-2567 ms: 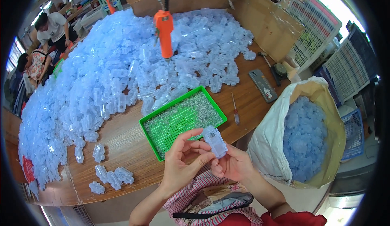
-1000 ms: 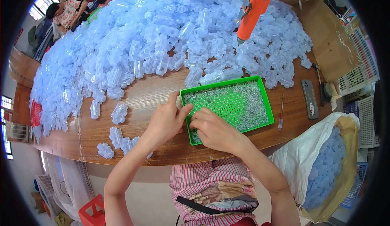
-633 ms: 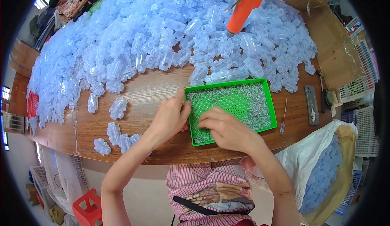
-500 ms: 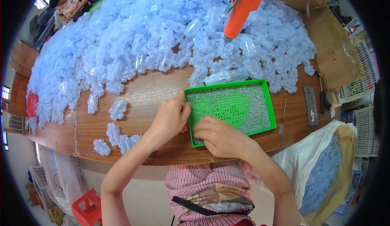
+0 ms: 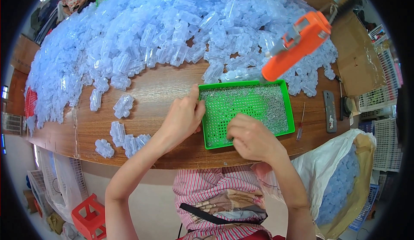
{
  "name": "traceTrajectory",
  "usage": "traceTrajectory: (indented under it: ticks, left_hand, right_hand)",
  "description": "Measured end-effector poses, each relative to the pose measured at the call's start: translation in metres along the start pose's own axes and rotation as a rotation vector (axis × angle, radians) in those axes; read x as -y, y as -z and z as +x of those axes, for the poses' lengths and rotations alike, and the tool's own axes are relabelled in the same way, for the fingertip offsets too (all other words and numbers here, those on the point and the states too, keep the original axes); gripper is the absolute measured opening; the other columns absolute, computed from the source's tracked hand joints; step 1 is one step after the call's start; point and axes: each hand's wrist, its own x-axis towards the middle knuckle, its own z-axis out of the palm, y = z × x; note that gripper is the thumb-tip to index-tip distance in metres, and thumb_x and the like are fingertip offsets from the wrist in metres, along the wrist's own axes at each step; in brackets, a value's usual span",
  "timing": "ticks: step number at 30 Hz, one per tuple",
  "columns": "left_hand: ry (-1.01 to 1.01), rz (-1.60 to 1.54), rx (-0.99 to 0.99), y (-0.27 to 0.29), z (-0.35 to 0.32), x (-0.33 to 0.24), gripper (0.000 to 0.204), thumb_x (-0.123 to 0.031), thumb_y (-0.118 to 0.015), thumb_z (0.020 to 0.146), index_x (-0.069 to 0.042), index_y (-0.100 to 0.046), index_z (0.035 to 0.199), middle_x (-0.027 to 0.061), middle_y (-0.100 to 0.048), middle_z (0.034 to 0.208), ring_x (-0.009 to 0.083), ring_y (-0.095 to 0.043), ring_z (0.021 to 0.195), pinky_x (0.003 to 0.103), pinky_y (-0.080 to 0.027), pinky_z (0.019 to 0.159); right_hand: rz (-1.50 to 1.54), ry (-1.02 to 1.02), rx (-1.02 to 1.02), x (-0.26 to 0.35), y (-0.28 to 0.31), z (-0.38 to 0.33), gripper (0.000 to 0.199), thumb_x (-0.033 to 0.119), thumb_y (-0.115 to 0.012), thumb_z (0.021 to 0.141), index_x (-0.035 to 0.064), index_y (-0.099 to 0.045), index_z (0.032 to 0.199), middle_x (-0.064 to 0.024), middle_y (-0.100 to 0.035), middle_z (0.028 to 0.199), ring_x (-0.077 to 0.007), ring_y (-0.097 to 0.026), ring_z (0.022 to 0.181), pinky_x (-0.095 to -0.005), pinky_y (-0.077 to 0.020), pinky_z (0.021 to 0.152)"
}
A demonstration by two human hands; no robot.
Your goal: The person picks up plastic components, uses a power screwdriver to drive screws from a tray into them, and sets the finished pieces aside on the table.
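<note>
My left hand [image 5: 182, 114] grips the left rim of a shallow green plastic tray [image 5: 290, 108], index finger stretched along the edge and the thumb over it. Small silver screws [image 5: 276, 110] lie in the tray, thickest along its right and far sides; bare perforated bottom shows at the left and middle. Inside the tray's near side is my right hand [image 5: 252, 137], fingers curled together and pointing down; whatever they hold is hidden. An orange electric screwdriver [image 5: 297, 45] hangs tilted above the tray's far right corner.
A large heap of clear bluish plastic parts [image 5: 142, 37] covers the far table. Several loose parts [image 5: 123, 106] lie left of my left arm. Right of the tray are a thin screwdriver [image 5: 300, 125] and a phone [image 5: 330, 112]. A white sack [image 5: 310, 164] of parts stands at the right.
My right hand has moved right and slightly up within the tray, leaving more bare bottom at the left. The hanging electric screwdriver has swung right, down and more tilted. My left hand stays on the rim.
</note>
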Motion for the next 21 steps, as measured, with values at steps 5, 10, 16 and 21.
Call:
traceTrajectory:
  ticks: [5, 10, 16, 21]
  left_hand:
    - [-0.032, 0.024, 0.006, -0.002, 0.002, 0.0, 0.044, -0.009, -0.047, 0.091, 0.012, -0.037, 0.128, 0.0169, -0.06, 0.058, 0.0202, -0.06, 0.044, 0.033, -0.049, 0.042]
    - [0.047, -0.064, 0.031, 0.0, 0.0, -0.004, 0.044, -0.009, -0.046, 0.091, 0.013, -0.037, 0.127, 0.0165, -0.06, 0.057, 0.0214, -0.061, 0.045, 0.034, -0.049, 0.043]
    - [-0.072, 0.077, -0.048, -0.004, 0.004, 0.009, 0.046, -0.009, -0.047, 0.089, 0.016, -0.036, 0.126, 0.0192, -0.059, 0.057, 0.0246, -0.061, 0.045, 0.035, -0.049, 0.045]
    - [-0.127, 0.078, -0.124, -0.01, 0.001, 0.015, 0.044, -0.008, -0.047, 0.087, 0.019, -0.038, 0.122, 0.0219, -0.06, 0.059, 0.0301, -0.061, 0.047, 0.04, -0.051, 0.048]
  right_hand:
    - [0.11, 0.126, -0.238, 0.018, -0.028, 0.011, 0.006, 0.004, -0.052, 0.066, 0.0003, -0.055, 0.07, -0.0122, -0.054, 0.076, -0.0292, -0.053, 0.079, -0.0399, -0.0462, 0.073]
    - [-0.03, -0.016, -0.005, -0.003, 0.006, -0.006, 0.015, 0.0, -0.05, 0.064, 0.0001, -0.056, 0.078, -0.0123, -0.055, 0.082, -0.0296, -0.054, 0.078, -0.0382, -0.0461, 0.071]
    - [0.142, 0.076, -0.169, 0.02, -0.015, 0.009, 0.014, 0.0, -0.051, 0.065, -0.0006, -0.058, 0.077, -0.013, -0.057, 0.082, -0.0299, -0.055, 0.077, -0.0379, -0.0464, 0.07]
    - [0.043, -0.081, -0.069, 0.005, 0.001, -0.001, 0.007, 0.0, -0.052, 0.068, -0.0002, -0.058, 0.072, -0.014, -0.057, 0.076, -0.0308, -0.053, 0.074, -0.039, -0.0449, 0.067]
